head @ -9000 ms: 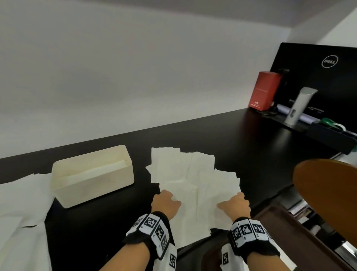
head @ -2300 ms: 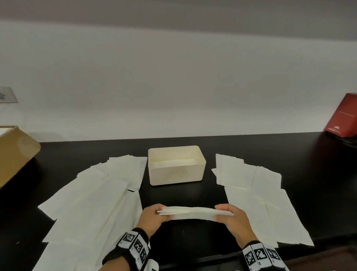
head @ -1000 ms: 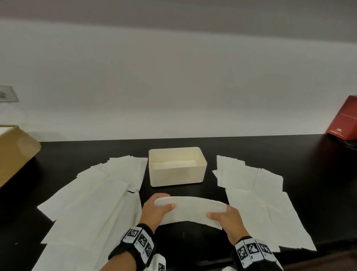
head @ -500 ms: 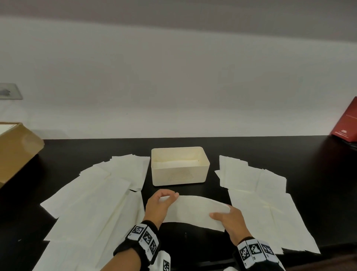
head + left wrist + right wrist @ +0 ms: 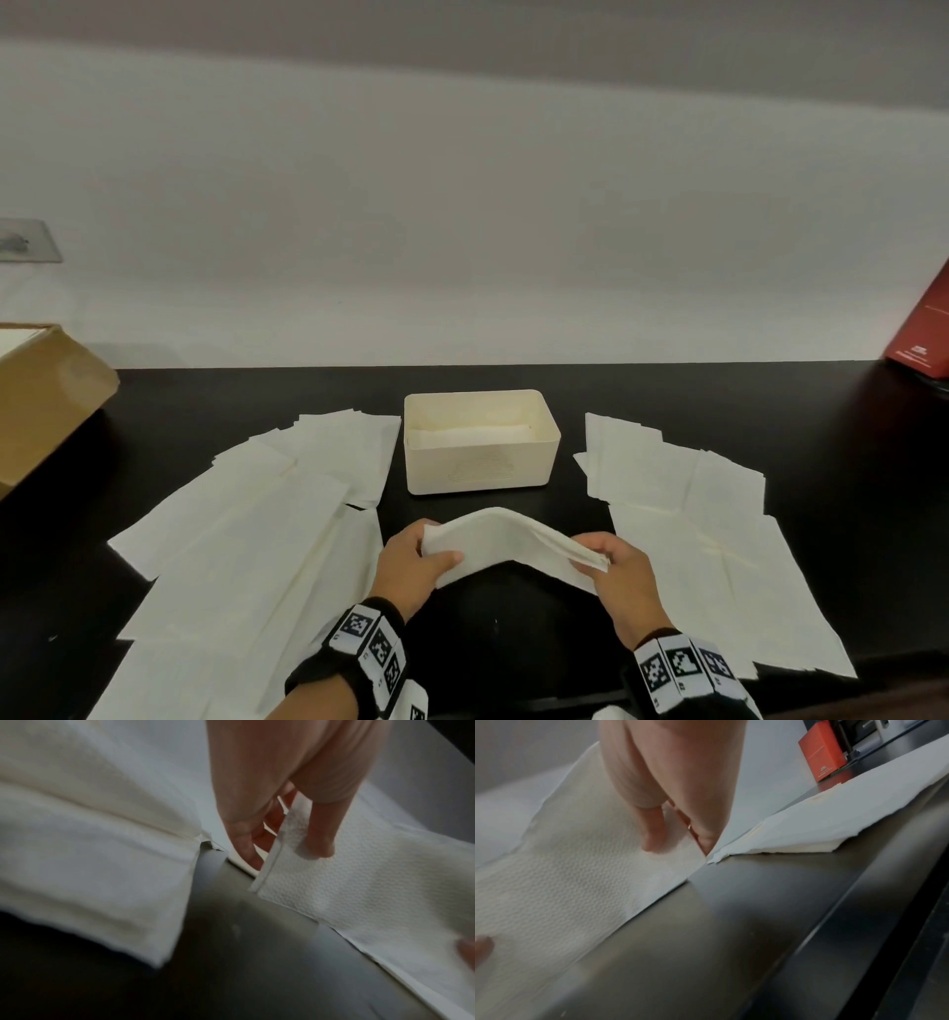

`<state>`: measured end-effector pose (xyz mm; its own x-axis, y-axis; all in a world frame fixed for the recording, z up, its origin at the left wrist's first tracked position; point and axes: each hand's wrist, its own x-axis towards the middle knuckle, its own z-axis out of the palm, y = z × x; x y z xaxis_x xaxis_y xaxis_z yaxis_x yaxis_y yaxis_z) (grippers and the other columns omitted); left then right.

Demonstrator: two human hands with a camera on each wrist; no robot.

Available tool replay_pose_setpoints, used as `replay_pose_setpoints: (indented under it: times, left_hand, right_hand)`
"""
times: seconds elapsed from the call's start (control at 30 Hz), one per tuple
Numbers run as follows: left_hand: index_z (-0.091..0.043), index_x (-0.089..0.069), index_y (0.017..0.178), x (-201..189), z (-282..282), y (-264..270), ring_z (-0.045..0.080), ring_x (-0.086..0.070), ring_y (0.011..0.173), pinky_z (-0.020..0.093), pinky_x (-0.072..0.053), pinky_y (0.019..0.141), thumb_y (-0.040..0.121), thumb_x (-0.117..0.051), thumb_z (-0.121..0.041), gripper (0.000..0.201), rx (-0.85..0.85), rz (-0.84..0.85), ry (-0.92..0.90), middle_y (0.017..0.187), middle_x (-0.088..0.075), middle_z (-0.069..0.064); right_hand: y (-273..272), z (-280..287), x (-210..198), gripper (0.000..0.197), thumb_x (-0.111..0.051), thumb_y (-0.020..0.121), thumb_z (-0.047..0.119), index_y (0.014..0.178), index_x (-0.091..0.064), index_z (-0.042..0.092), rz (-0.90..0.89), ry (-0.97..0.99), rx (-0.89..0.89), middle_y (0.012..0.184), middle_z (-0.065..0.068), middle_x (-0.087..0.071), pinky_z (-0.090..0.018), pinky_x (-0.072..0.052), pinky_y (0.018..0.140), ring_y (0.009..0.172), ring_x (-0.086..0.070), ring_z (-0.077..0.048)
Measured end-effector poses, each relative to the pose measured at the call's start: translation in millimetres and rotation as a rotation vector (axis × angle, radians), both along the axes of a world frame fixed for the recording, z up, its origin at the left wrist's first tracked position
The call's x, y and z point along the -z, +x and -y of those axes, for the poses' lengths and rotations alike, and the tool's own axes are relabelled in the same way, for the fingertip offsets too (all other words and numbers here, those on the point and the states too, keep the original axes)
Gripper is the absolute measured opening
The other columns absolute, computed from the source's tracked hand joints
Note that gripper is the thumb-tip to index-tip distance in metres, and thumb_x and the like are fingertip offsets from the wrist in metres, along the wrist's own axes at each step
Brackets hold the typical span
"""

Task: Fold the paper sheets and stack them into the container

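Observation:
A folded white paper sheet (image 5: 506,542) arches up above the black table, just in front of the cream container (image 5: 480,442). My left hand (image 5: 413,562) pinches its left end, thumb on top; the left wrist view shows the thumb pressing the folded sheet (image 5: 359,882). My right hand (image 5: 619,568) pinches its right end, where the layered edges show; the right wrist view shows the same sheet (image 5: 577,872) under the thumb. Folded paper lies inside the container. Spread sheets (image 5: 246,545) lie on the left and more sheets (image 5: 708,539) on the right.
A brown cardboard box (image 5: 46,401) stands at the far left of the table (image 5: 847,462). A red box (image 5: 922,334) leans at the far right against the white wall. The table's front edge runs just below my wrists.
The sheet lay nearly flat on the table half a second ago. Now both hands have drawn its ends closer together and lifted it, so the middle bows upward.

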<state>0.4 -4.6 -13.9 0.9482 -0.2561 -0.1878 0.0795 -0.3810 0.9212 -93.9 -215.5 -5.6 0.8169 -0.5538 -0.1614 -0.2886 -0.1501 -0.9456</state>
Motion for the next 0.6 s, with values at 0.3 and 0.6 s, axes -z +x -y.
replay_pose_setpoints:
  times: [0.3,0.6]
  left_hand:
    - [-0.013,-0.053,0.126,4,-3,5,0.022,-0.054,0.118,0.032,-0.040,0.103,0.085,-0.066,-0.014,0.043,-0.013,-0.058,0.125,0.124,-0.059,0.005]
    - [-0.010,-0.056,0.116,-37,-3,46,0.019,-0.058,0.104,0.026,-0.045,0.090,0.085,-0.066,-0.015,0.033,-0.113,0.093,0.039,0.111,-0.063,0.002]
  right_hand:
    - [7,-10,8,0.038,-0.063,0.085,0.001,0.122,-0.054,-0.001,-0.273,0.030,0.005,0.101,-0.008,-0.057,-0.033,-0.043,0.087,0.096,-0.051,-0.023]
    - [60,-1,-41,0.034,-0.059,0.087,0.000,0.121,-0.056,0.005,-0.077,-0.036,-0.040,0.114,-0.011,-0.061,-0.038,-0.048,0.095,0.104,-0.056,-0.025]
